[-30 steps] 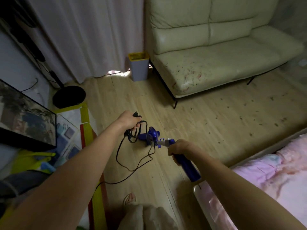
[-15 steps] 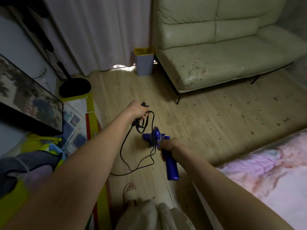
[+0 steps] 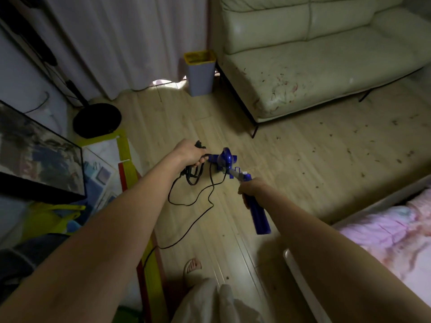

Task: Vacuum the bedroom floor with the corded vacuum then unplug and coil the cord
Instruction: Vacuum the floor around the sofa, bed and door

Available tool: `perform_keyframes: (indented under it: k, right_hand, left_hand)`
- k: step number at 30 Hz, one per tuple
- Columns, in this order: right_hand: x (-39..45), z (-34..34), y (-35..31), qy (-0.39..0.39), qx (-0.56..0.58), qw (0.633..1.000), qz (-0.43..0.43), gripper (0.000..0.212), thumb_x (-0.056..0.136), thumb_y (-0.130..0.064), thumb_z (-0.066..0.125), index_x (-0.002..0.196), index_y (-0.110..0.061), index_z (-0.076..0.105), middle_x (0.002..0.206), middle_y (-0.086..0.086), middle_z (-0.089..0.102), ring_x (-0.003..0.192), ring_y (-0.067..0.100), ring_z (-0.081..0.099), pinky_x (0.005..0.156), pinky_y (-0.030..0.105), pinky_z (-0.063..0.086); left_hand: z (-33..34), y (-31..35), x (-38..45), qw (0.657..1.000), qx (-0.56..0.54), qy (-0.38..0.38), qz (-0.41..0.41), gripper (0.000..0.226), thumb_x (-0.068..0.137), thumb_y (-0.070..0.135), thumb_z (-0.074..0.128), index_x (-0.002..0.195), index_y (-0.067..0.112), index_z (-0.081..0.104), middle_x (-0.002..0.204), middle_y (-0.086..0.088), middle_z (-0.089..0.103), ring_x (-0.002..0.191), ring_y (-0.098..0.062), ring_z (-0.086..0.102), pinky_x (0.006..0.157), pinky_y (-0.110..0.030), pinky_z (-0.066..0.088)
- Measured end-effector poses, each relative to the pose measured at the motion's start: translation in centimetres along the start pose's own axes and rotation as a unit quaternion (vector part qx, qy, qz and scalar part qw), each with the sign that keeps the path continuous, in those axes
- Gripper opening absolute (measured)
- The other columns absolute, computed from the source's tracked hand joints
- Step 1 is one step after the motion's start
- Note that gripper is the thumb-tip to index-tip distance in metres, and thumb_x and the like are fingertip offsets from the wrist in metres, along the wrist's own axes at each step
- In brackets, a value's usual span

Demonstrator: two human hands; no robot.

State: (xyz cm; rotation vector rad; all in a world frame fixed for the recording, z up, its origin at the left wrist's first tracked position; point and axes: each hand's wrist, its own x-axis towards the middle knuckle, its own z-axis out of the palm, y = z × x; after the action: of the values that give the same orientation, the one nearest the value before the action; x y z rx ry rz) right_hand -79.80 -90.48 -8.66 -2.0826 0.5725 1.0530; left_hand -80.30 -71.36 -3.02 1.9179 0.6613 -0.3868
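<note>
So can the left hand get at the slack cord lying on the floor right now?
Probably not as is: the left hand already grips a bundle of cord loops, and the slack cord lies lower on the floor. Nothing blocks it; the person would need to bend down.

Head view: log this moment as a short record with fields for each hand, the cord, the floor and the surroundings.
left hand: grips a bundle of looped black cord
right hand: grips the handle of the blue vacuum
cord: partly looped, the rest trails loose on the floor toward the person
floor: wood, dark debris scattered near the sofa
surroundings: bin beside the sofa, curtain behind it, bed at right
</note>
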Motion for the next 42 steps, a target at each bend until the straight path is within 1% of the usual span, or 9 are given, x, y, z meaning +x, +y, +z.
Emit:
perform_keyframes:
  k: [3, 6, 9, 18, 22, 26, 33, 37, 42]
  right_hand:
    - [1.4, -0.4, -0.9, 0.006, -0.018, 1.000, -0.001, 0.012, 0.089, -0.003, 0.060, 0.098, 0.000, 0.053, 0.067, 0.011, 0.057, 0.047, 0.019, 0.053, 0.038, 0.024, 0.043]
    - [2.3, -1.2, -1.6, 0.025, -0.046, 0.999, -0.013, 0.008, 0.089, -0.003, 0.059, 0.093, 0.000, 0.053, 0.065, 0.011, 0.057, 0.040, 0.017, 0.053, 0.035, 0.021, 0.042]
    - [2.2, -2.5, -1.3, 0.051, -0.062, 0.997, -0.021, 0.004, 0.089, -0.002, 0.056, 0.085, -0.001, 0.054, 0.065, 0.011, 0.058, 0.045, 0.019, 0.054, 0.039, 0.025, 0.044]
    - [-4.0, -3.3, 2.2, 0.034, -0.043, 0.998, 0.001, 0.009, 0.089, 0.001, 0.055, 0.097, 0.000, 0.058, 0.078, 0.013, 0.061, 0.052, 0.018, 0.056, 0.037, 0.022, 0.043]
    - [-6.6, -3.7, 3.7, -0.003, 0.020, 1.000, 0.015, 0.021, 0.085, -0.001, 0.061, 0.106, 0.002, 0.059, 0.081, 0.014, 0.063, 0.054, 0.019, 0.058, 0.039, 0.022, 0.046]
    - [-9.0, -3.1, 4.8, -0.034, 0.106, 0.994, 0.022, 0.033, 0.086, 0.001, 0.061, 0.117, -0.001, 0.051, 0.084, 0.015, 0.060, 0.059, 0.019, 0.058, 0.052, 0.028, 0.050]
    - [-8.4, 0.8, 3.1, -0.033, 0.220, 0.975, 0.015, 0.037, 0.089, -0.002, 0.059, 0.122, -0.006, 0.042, 0.102, 0.017, 0.058, 0.068, 0.021, 0.058, 0.051, 0.028, 0.049]
    - [-7.2, 2.3, 1.2, -0.033, 0.258, 0.965, 0.014, 0.026, 0.092, -0.003, 0.056, 0.112, -0.007, 0.041, 0.083, 0.012, 0.053, 0.060, 0.018, 0.054, 0.045, 0.027, 0.045]
    - [-3.2, 2.1, -2.6, -0.008, 0.284, 0.959, 0.009, 0.036, 0.090, 0.001, 0.055, 0.122, -0.009, 0.042, 0.087, 0.013, 0.054, 0.062, 0.019, 0.055, 0.050, 0.028, 0.047]
  left_hand:
    - [-0.8, 0.1, 2.1, 1.000, 0.022, -0.013, -0.007, 0.019, 0.097, 0.016, 0.052, 0.099, 0.004, 0.067, 0.084, -0.006, 0.065, 0.066, -0.011, 0.052, 0.069, -0.026, 0.046]
    - [-1.5, 0.7, 3.6, 0.999, 0.038, -0.023, -0.005, 0.020, 0.097, 0.018, 0.052, 0.100, 0.005, 0.067, 0.077, -0.002, 0.062, 0.062, -0.009, 0.050, 0.065, -0.023, 0.045]
    - [-1.6, 1.6, 4.0, 0.998, 0.054, -0.042, 0.003, 0.018, 0.097, 0.017, 0.051, 0.100, 0.006, 0.066, 0.073, -0.001, 0.060, 0.061, -0.009, 0.050, 0.066, -0.023, 0.046]
    - [0.4, 3.4, 0.8, 0.996, 0.059, -0.059, 0.032, 0.019, 0.097, 0.018, 0.051, 0.090, 0.010, 0.067, 0.070, 0.001, 0.058, 0.059, -0.008, 0.048, 0.066, -0.024, 0.046]
    - [2.0, 3.3, -1.9, 0.997, 0.029, -0.067, 0.026, 0.018, 0.098, 0.015, 0.051, 0.100, 0.005, 0.066, 0.069, 0.001, 0.060, 0.056, -0.006, 0.048, 0.054, -0.018, 0.044]
    - [2.8, 3.1, -3.5, 0.997, 0.024, -0.067, 0.034, 0.020, 0.097, 0.015, 0.052, 0.103, 0.003, 0.066, 0.070, -0.001, 0.058, 0.056, -0.008, 0.048, 0.054, -0.018, 0.044]
    - [2.2, 3.0, -3.4, 0.997, 0.030, -0.069, 0.020, 0.022, 0.098, 0.016, 0.052, 0.103, 0.001, 0.067, 0.066, 0.000, 0.057, 0.052, -0.007, 0.046, 0.050, -0.017, 0.044]
    - [1.6, 3.0, -2.6, 0.996, 0.033, -0.081, 0.002, 0.020, 0.098, 0.017, 0.051, 0.102, 0.004, 0.066, 0.064, 0.003, 0.058, 0.050, -0.005, 0.047, 0.043, -0.013, 0.043]
    - [-0.1, 3.3, 1.1, 0.996, 0.044, -0.076, 0.001, 0.019, 0.098, 0.018, 0.051, 0.101, 0.008, 0.066, 0.066, 0.004, 0.058, 0.054, -0.005, 0.048, 0.052, -0.016, 0.044]
